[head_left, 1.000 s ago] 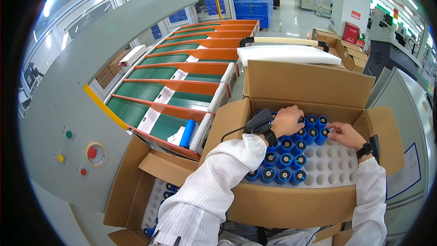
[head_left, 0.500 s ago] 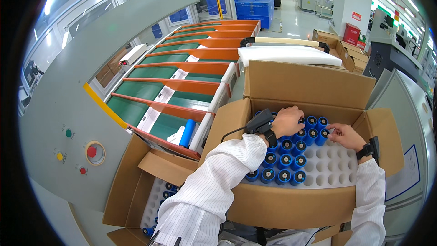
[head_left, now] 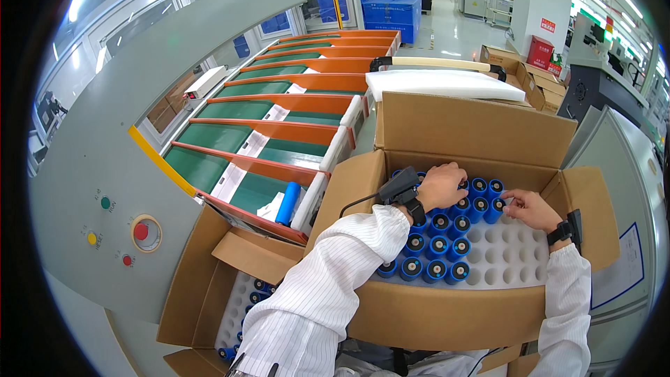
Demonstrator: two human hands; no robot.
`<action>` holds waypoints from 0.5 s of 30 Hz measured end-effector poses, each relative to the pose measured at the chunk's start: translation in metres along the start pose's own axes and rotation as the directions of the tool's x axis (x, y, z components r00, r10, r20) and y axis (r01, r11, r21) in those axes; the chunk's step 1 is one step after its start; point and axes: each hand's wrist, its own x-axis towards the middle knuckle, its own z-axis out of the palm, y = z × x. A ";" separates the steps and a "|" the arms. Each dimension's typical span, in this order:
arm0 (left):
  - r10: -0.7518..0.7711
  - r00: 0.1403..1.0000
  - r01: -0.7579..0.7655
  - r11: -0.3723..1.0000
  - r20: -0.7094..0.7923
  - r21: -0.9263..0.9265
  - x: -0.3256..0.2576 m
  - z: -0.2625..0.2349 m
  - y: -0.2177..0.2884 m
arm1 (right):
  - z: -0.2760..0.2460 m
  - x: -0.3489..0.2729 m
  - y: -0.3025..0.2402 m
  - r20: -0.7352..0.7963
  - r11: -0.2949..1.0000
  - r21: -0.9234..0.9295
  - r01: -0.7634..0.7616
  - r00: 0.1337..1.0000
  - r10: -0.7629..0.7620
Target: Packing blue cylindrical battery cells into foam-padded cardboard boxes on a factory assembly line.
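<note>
With twelve at the far side of the carton (head_left: 447, 318), the left hand (head_left: 440, 186) bends over blue cylinders (head_left: 437, 246) at eleven; its fingertips are hidden, so I can't tell its grip. Toward two, the right hand (head_left: 533, 209) is half curled beside the end cylinder (head_left: 494, 211), its hold unclear. The cylinders stand in white foam (head_left: 511, 255); a lone cylinder (head_left: 287, 203) lies toward nine on the green conveyor (head_left: 258, 191).

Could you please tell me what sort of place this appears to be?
It looks like a factory floor, perhaps a packing area: there are green lanes between orange dividers, a grey machine panel with coloured buttons, and an open cardboard box with blue cylinders in white foam.
</note>
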 end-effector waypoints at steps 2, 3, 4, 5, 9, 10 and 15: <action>0.001 1.000 -0.001 1.000 -0.003 -0.001 0.000 0.000 0.000 | -0.001 0.000 0.000 0.003 1.000 -0.006 -0.001 1.000 0.001; 0.003 1.000 -0.003 1.000 -0.005 -0.001 0.000 0.000 0.000 | -0.001 0.000 0.001 0.006 1.000 -0.012 -0.001 1.000 0.001; 0.005 1.000 -0.005 1.000 -0.007 -0.002 0.000 0.000 0.000 | -0.001 0.000 0.001 0.006 1.000 -0.012 0.000 1.000 0.001; 0.005 1.000 -0.005 1.000 -0.007 -0.002 0.000 0.000 0.000 | -0.001 0.000 0.001 0.005 1.000 -0.013 0.001 1.000 -0.001; 0.011 1.000 -0.011 1.000 -0.012 0.004 0.000 0.001 -0.001 | 0.000 -0.001 -0.002 0.002 1.000 -0.009 0.004 1.000 -0.004; 0.010 1.000 -0.010 1.000 -0.019 0.002 0.000 0.001 -0.001 | 0.000 -0.001 -0.001 0.002 1.000 -0.009 0.004 1.000 -0.004; 0.018 0.999 -0.018 1.000 -0.027 -0.005 0.000 0.001 -0.002 | -0.001 -0.001 -0.004 0.013 1.000 -0.012 -0.016 1.000 0.016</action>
